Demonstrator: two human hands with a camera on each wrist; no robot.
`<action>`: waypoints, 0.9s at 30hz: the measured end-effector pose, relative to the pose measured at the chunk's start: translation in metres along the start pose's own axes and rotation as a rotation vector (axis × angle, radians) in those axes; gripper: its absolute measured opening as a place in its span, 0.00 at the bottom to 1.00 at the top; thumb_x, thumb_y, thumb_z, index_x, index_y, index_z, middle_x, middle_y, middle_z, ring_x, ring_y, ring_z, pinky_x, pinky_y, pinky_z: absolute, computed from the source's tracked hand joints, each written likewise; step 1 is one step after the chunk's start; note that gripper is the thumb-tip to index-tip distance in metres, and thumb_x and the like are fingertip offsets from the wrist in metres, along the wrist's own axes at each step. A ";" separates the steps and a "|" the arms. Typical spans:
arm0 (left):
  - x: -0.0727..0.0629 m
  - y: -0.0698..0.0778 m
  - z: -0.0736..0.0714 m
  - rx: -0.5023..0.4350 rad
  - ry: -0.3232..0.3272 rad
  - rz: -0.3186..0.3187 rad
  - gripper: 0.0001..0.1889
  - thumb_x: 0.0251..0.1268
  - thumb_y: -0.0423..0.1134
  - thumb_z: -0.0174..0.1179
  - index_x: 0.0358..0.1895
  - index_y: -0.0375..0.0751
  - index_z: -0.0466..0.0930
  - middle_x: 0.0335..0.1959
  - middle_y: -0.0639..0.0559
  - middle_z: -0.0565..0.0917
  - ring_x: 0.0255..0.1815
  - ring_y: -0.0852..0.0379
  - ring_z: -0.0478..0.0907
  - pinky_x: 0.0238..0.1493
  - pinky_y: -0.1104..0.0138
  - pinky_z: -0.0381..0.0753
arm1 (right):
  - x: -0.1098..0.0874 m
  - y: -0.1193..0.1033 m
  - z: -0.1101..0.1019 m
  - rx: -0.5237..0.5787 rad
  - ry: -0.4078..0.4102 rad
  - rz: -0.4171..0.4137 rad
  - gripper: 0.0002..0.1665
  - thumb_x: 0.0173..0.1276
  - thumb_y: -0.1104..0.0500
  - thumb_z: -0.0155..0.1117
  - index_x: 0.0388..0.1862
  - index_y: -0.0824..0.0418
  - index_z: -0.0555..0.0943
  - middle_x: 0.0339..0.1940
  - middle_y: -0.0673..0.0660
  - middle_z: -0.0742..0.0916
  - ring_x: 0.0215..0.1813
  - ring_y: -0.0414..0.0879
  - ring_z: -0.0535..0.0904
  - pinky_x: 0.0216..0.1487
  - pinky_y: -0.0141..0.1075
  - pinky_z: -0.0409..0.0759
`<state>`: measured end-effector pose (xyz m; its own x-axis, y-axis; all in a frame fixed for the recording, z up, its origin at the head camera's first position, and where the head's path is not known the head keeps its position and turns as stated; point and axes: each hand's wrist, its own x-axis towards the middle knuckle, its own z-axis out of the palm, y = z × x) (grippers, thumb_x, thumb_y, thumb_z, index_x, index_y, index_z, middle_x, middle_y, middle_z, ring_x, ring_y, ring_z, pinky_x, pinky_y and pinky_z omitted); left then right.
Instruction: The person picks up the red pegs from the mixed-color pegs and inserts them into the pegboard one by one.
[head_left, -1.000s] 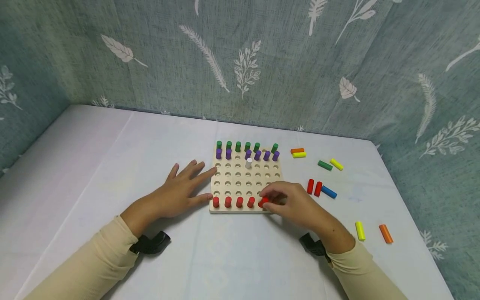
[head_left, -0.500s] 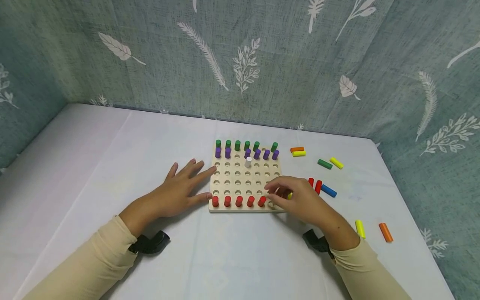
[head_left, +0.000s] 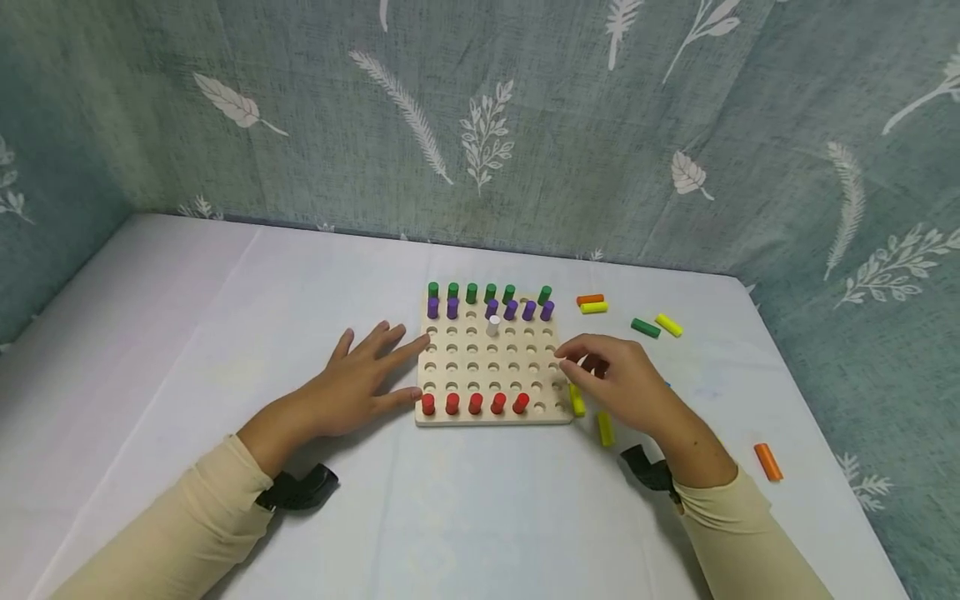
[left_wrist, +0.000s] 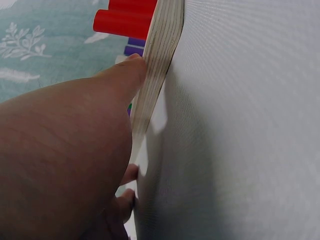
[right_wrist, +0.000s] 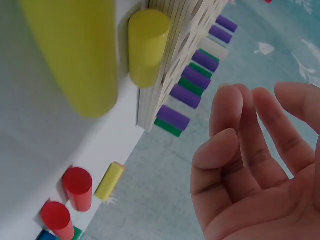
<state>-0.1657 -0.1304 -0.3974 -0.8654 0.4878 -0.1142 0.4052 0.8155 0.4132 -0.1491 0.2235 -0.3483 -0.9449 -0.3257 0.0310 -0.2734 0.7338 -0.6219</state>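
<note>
A wooden pegboard lies on the table. Red pegs stand along its front row; purple pegs and green pegs fill most of the two back rows, with a white peg before them. My left hand lies spread, thumb and a fingertip against the board's left edge. Over the right edge hovers my right hand, fingers bent and holding nothing, as its palm shows in the right wrist view. Below it, one yellow peg leans by the board and another yellow peg lies nearby.
At the back right lie an orange peg, a yellow peg and a green peg. Another orange peg is far right. Two loose red pegs, mostly behind the right hand in the head view, show in the right wrist view.
My right hand has let go of the fifth red peg in the front row, which now stands in its hole, and moved right and back, uncovering two yellow pegs. The left hand stays put.
</note>
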 end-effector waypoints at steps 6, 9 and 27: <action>0.000 -0.001 0.001 0.005 0.003 0.006 0.40 0.69 0.63 0.57 0.80 0.64 0.51 0.81 0.40 0.54 0.83 0.37 0.42 0.76 0.35 0.31 | 0.003 0.008 -0.007 -0.069 0.055 0.054 0.11 0.74 0.58 0.63 0.50 0.58 0.85 0.37 0.52 0.88 0.34 0.44 0.78 0.34 0.35 0.78; 0.001 0.000 -0.001 0.004 0.014 0.012 0.40 0.69 0.63 0.57 0.80 0.63 0.52 0.81 0.40 0.55 0.83 0.36 0.42 0.76 0.34 0.32 | 0.005 0.012 -0.012 -0.087 0.091 0.073 0.11 0.74 0.58 0.62 0.51 0.59 0.85 0.38 0.54 0.88 0.34 0.45 0.78 0.34 0.36 0.77; 0.001 0.001 -0.001 -0.004 0.004 0.008 0.40 0.69 0.63 0.56 0.81 0.63 0.51 0.81 0.39 0.54 0.83 0.36 0.42 0.76 0.34 0.31 | 0.006 0.035 -0.027 -0.069 0.143 0.218 0.13 0.74 0.57 0.60 0.52 0.61 0.84 0.39 0.59 0.86 0.34 0.50 0.78 0.26 0.36 0.78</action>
<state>-0.1667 -0.1292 -0.3960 -0.8632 0.4934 -0.1071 0.4114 0.8103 0.4175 -0.1691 0.2634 -0.3493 -0.9973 -0.0720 0.0153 -0.0678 0.8179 -0.5714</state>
